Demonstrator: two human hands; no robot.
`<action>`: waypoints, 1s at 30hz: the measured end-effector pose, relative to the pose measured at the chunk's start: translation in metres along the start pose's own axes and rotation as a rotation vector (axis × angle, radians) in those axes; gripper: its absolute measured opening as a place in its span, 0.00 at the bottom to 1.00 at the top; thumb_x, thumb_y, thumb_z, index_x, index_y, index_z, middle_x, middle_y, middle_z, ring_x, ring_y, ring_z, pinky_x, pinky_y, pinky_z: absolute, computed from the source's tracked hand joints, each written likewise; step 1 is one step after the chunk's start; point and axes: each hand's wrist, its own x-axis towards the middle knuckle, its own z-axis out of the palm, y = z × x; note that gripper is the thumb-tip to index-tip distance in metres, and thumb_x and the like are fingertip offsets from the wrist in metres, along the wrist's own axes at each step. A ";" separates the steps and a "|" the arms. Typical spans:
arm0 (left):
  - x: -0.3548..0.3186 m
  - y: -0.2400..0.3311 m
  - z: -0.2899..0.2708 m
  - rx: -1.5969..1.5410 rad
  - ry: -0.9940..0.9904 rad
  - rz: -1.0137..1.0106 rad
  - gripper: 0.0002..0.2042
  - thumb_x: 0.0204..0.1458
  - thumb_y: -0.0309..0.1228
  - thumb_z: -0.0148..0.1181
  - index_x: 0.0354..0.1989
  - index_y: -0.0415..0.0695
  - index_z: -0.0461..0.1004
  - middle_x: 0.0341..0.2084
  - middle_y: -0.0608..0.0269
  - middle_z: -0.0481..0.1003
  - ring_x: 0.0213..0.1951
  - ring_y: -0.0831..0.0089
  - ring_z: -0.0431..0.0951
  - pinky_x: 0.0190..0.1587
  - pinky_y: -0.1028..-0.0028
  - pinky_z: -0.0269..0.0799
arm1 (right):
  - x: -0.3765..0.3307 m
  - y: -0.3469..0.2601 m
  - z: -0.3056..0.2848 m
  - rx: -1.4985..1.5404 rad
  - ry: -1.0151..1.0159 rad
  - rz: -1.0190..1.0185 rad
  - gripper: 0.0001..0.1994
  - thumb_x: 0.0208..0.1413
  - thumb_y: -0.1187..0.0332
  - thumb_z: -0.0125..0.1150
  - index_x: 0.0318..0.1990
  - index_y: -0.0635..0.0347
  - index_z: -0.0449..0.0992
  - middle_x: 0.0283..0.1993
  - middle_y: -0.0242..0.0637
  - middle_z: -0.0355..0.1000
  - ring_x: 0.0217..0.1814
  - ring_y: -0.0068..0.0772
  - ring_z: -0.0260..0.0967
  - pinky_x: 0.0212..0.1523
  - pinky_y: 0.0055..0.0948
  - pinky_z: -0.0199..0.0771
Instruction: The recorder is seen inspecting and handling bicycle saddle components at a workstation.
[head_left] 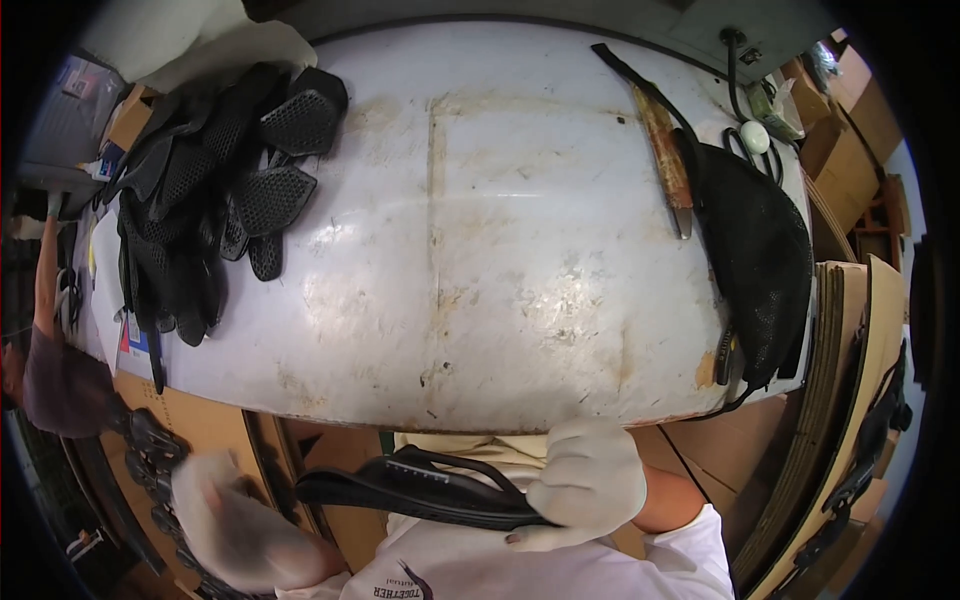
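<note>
My right hand (590, 482), in a pale glove, is closed around one end of a black sandal (420, 494). The sandal lies sideways in front of my body, just below the table's near edge, with a strap arching over its sole. My left hand (222, 515), also gloved, is off to the left, apart from the sandal's other end. Motion smears its fingers. On the table's left side is a heap of black pieces (190, 180) with a honeycomb texture.
The worn white table (520, 330) spans the middle. On its right lie a black mesh piece with straps (760, 260) and a wooden-handled tool (662, 150). Cardboard sheets (835, 390) stand at right. Black items (150, 440) are stacked lower left. Another person's arm (48, 270) shows far left.
</note>
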 end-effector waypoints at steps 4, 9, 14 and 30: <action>-0.003 -0.050 -0.035 -0.616 -0.664 -0.549 0.45 0.68 0.67 0.35 0.52 0.27 0.78 0.47 0.47 0.81 0.47 0.62 0.83 0.55 0.65 0.74 | -0.018 0.016 -0.009 0.133 0.037 0.055 0.19 0.51 0.58 0.78 0.25 0.65 0.77 0.19 0.34 0.65 0.16 0.36 0.61 0.19 0.34 0.62; 0.002 -0.015 -0.009 -0.753 -0.669 -0.476 0.43 0.67 0.66 0.42 0.39 0.26 0.81 0.36 0.37 0.83 0.37 0.42 0.86 0.43 0.57 0.82 | -0.027 0.025 -0.003 0.504 0.256 0.092 0.18 0.55 0.59 0.75 0.28 0.68 0.78 0.19 0.38 0.64 0.16 0.43 0.63 0.19 0.40 0.63; 0.005 -0.010 0.001 -0.820 -0.568 -0.351 0.32 0.70 0.51 0.48 0.40 0.25 0.81 0.32 0.37 0.82 0.31 0.47 0.85 0.36 0.59 0.81 | -0.033 0.029 -0.004 0.469 0.259 0.058 0.21 0.55 0.55 0.75 0.29 0.67 0.78 0.19 0.38 0.66 0.17 0.43 0.65 0.20 0.39 0.67; 0.039 -0.015 -0.003 -0.765 -1.002 -0.404 0.32 0.62 0.55 0.59 0.46 0.30 0.82 0.37 0.40 0.83 0.38 0.46 0.85 0.43 0.61 0.80 | -0.010 0.005 -0.033 -0.137 -0.214 0.024 0.26 0.44 0.45 0.79 0.31 0.61 0.78 0.25 0.34 0.67 0.22 0.38 0.67 0.24 0.34 0.67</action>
